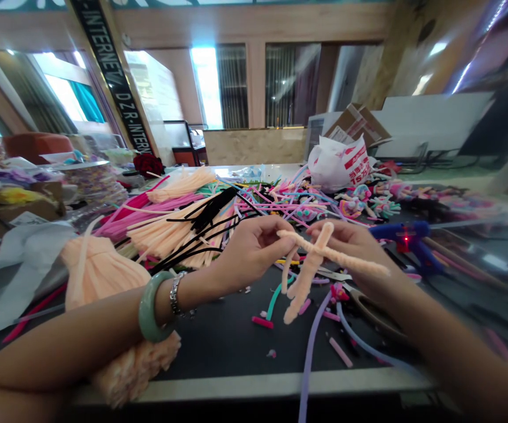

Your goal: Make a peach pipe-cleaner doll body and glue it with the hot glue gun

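Centrally, one peach chenille piece (309, 267), cross-shaped, held above the dark bench (219, 346); left hand (256, 244) pinching one end, right hand (355, 244) grasping it near the crossing; around it, white printed bag (336, 166) towards one o'clock, blue glue gun (419, 229), red light (406, 239) lit, at two, lilac stem (309, 346) at six, peach stem bundle (104, 273) at nine, black stems (213, 208) at ten

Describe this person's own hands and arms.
The left hand is ungloved; a smooth, pale green bangle and, nearer the hand, a silver-coloured bracelet circle its wrist. The right hand is ungloved too. No sleeve shows on the left arm or right arm.
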`<state>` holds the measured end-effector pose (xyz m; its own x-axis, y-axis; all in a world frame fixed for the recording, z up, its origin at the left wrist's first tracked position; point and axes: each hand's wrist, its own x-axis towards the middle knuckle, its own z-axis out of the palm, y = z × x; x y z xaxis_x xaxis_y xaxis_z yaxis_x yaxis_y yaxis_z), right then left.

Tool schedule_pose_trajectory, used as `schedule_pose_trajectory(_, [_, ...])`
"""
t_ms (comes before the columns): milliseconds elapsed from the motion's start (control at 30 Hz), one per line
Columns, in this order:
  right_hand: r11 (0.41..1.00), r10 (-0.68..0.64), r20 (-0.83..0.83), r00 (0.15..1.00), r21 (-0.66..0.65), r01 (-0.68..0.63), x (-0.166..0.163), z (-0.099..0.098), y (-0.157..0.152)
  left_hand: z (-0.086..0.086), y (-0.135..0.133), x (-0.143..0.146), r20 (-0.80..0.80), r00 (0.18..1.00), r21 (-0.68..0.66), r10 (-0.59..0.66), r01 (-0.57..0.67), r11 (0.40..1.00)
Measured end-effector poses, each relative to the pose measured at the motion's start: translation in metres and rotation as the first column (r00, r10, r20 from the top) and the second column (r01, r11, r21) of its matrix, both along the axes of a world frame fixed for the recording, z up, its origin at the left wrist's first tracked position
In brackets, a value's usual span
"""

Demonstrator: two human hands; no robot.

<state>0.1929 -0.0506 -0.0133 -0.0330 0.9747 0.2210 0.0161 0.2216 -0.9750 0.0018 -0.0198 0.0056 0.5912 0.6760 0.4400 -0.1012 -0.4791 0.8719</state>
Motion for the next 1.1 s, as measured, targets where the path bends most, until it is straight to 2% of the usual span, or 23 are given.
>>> schedule_pose_trajectory(33, [0.990, -0.121, -0.044, 0.992, 0.069, 0.124, 0.003, 0.003, 0.001, 0.000, 0.001, 0.000, -0.013, 1.000, -0.005, 0.015, -0.015, 1.000])
schedule_pose_trajectory(100, [0.920, -0.298, -0.145, 0.943, 0.218, 0.325, 0.006, 0.010, -0.001, -0.001, 0.001, 0.000, -0.037, 0.998, -0.014, 0.045, -0.046, 0.999])
schedule_pose_trajectory(167, [0.833, -0.363, -0.204, 0.909, 0.367, 0.415, 0.005, 0.017, -0.009, -0.001, 0.002, 0.000, -0.062, 0.995, -0.007, 0.081, -0.082, 0.997])
schedule_pose_trajectory(233, [0.726, -0.414, -0.142, 0.899, 0.545, 0.420, 0.001, 0.023, -0.021, -0.001, 0.002, 0.001, -0.091, 0.990, 0.005, 0.110, -0.110, 0.994])
schedule_pose_trajectory(267, [0.664, -0.466, -0.029, 0.884, 0.649, 0.372, -0.002, 0.024, -0.027, -0.001, 0.001, 0.001, -0.102, 0.988, 0.002, 0.117, -0.117, 0.993])
schedule_pose_trajectory(300, [0.620, -0.511, 0.131, 0.850, 0.741, 0.259, -0.005, 0.026, -0.032, -0.001, 0.001, 0.001, -0.109, 0.987, -0.008, 0.117, -0.119, 0.993])
schedule_pose_trajectory(333, [0.557, -0.553, 0.292, 0.780, 0.826, 0.086, -0.008, 0.026, -0.035, -0.001, 0.001, 0.001, -0.109, 0.988, -0.024, 0.114, -0.117, 0.993])
schedule_pose_trajectory(367, [0.503, -0.598, 0.427, 0.678, 0.859, -0.097, -0.010, 0.026, -0.038, -0.001, 0.001, 0.001, -0.100, 0.989, -0.042, 0.111, -0.116, 0.992])
schedule_pose_trajectory(433, [0.466, -0.662, 0.585, 0.468, 0.811, -0.355, -0.015, 0.025, -0.040, -0.003, 0.001, 0.001, -0.088, 0.990, -0.074, 0.107, -0.113, 0.991])
schedule_pose_trajectory(500, [0.479, -0.700, 0.636, 0.324, 0.755, -0.448, -0.020, 0.022, -0.039, -0.004, 0.002, 0.001, -0.085, 0.991, -0.099, 0.108, -0.116, 0.988])
schedule_pose_trajectory(600, [0.456, -0.753, 0.613, 0.240, 0.748, -0.482, -0.023, 0.016, -0.037, -0.006, 0.002, 0.001, -0.087, 0.990, -0.125, 0.115, -0.126, 0.984])
schedule_pose_trajectory(700, [0.421, -0.758, 0.594, 0.268, 0.760, -0.496, -0.024, 0.012, -0.038, -0.005, 0.000, 0.002, -0.090, 0.990, -0.157, 0.109, -0.123, 0.980])
schedule_pose_trajectory(800, [0.423, -0.696, 0.613, 0.373, 0.770, -0.478, -0.023, 0.011, -0.038, -0.005, -0.001, 0.002, -0.101, 0.989, -0.174, 0.107, -0.123, 0.977])
schedule_pose_trajectory(967, [0.512, -0.555, 0.636, 0.536, 0.769, -0.382, -0.020, 0.015, -0.039, -0.005, 0.001, 0.001, -0.087, 0.992, -0.149, 0.087, -0.099, 0.984])
schedule_pose_trajectory(1100, [0.582, -0.482, 0.608, 0.631, 0.761, -0.288, -0.016, 0.022, -0.043, -0.005, 0.000, 0.000, -0.071, 0.992, -0.039, 0.102, -0.105, 0.994])
